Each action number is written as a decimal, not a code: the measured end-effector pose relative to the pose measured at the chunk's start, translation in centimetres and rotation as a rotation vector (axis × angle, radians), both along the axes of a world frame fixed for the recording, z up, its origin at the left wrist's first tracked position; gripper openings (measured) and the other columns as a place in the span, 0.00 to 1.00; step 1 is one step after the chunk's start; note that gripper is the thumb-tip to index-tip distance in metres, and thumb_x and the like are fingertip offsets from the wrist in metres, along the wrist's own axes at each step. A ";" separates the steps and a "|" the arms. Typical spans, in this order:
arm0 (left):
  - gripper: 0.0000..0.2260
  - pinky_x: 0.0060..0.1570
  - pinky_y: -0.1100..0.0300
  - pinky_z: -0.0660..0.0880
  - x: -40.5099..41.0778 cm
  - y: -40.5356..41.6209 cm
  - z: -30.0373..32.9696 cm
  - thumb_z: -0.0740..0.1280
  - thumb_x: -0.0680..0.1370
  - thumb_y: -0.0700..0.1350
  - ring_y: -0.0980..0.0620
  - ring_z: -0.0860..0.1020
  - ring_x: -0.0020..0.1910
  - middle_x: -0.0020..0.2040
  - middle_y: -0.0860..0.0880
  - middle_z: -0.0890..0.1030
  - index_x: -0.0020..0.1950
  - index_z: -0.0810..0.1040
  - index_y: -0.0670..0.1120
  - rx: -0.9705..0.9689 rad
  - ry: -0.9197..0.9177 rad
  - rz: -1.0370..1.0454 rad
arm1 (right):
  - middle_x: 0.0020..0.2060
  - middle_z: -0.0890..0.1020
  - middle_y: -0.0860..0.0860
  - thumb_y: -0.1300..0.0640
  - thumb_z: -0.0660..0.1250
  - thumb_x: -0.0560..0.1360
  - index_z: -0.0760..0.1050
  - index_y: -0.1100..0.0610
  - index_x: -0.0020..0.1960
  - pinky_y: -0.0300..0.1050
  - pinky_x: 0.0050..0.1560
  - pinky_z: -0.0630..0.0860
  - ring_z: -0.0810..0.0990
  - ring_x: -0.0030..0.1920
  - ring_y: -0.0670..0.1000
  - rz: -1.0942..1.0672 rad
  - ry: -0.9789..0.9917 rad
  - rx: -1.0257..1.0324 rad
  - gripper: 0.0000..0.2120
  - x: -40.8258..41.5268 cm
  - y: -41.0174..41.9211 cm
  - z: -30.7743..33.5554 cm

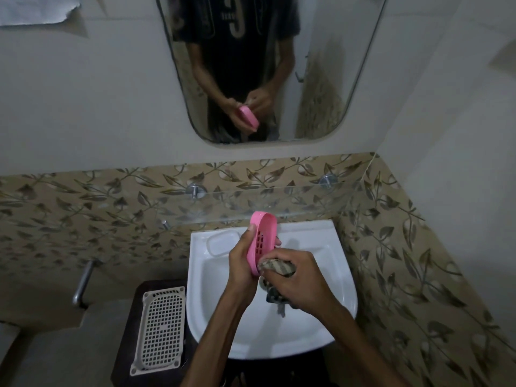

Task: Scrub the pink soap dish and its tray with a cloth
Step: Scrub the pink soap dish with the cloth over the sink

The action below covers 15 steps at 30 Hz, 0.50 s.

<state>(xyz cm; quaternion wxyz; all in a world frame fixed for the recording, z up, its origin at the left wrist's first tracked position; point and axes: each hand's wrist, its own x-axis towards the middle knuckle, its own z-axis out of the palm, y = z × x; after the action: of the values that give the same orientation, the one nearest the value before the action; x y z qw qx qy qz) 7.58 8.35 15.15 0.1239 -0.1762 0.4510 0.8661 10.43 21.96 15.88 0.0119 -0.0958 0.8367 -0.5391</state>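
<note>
Both hands are working over the sink (pixel 321 325): the left hand (pixel 242 263) is gripping the pink soap dish (pixel 262 241) upright, and the right hand (pixel 300 286), just beside it, is bunching the cloth (pixel 276 268) against the dish's lower end. Pressing the cloth into the slots while bracing the dish firmly should be cleaning it best.

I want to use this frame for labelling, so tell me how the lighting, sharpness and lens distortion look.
Head view: dim, flat light with dark corners; wide-angle bending curves the glass shelf and mirror; the pink soap dish in the left hand reads clearly, the cloth gripped by the right hand is slightly soft.
</note>
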 end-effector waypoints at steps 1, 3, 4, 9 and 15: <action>0.22 0.51 0.50 0.81 0.0 0.1 0.0 0.71 0.76 0.60 0.42 0.84 0.46 0.51 0.35 0.84 0.52 0.89 0.41 -0.011 0.001 -0.002 | 0.42 0.88 0.40 0.63 0.74 0.74 0.88 0.49 0.49 0.37 0.44 0.83 0.87 0.43 0.43 -0.007 0.011 0.021 0.10 0.0 0.3 0.0; 0.21 0.45 0.54 0.81 0.0 0.2 0.1 0.71 0.76 0.59 0.45 0.83 0.42 0.47 0.38 0.85 0.52 0.89 0.41 -0.012 -0.008 0.015 | 0.41 0.88 0.43 0.63 0.75 0.72 0.88 0.50 0.47 0.41 0.47 0.84 0.87 0.43 0.46 -0.065 0.009 -0.025 0.09 0.3 0.8 -0.1; 0.21 0.40 0.56 0.81 -0.1 0.2 0.1 0.72 0.76 0.59 0.47 0.83 0.39 0.44 0.40 0.84 0.52 0.88 0.42 -0.017 -0.014 0.036 | 0.41 0.88 0.45 0.63 0.76 0.72 0.87 0.50 0.45 0.41 0.46 0.83 0.87 0.43 0.47 -0.107 -0.006 -0.102 0.09 0.6 0.9 0.0; 0.19 0.34 0.60 0.76 -0.4 0.5 0.5 0.74 0.69 0.60 0.54 0.78 0.35 0.37 0.52 0.79 0.49 0.81 0.47 -0.169 0.020 -0.023 | 0.41 0.88 0.46 0.66 0.80 0.71 0.86 0.52 0.45 0.38 0.47 0.81 0.86 0.44 0.48 -0.211 0.018 -0.266 0.10 1.9 -0.6 0.2; 0.31 0.41 0.59 0.80 -0.4 0.5 1.0 0.74 0.62 0.70 0.53 0.85 0.49 0.50 0.55 0.87 0.60 0.81 0.55 -0.230 -0.061 0.017 | 0.45 0.88 0.44 0.61 0.78 0.72 0.87 0.53 0.49 0.36 0.50 0.82 0.87 0.48 0.47 -0.292 0.199 -0.189 0.08 2.3 -0.8 0.4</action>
<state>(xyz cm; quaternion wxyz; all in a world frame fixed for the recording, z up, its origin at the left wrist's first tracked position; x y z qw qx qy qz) 7.17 8.83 16.17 0.1090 -0.2193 0.5420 0.8039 12.70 21.12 16.29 -0.1581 -0.0267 0.7844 -0.5992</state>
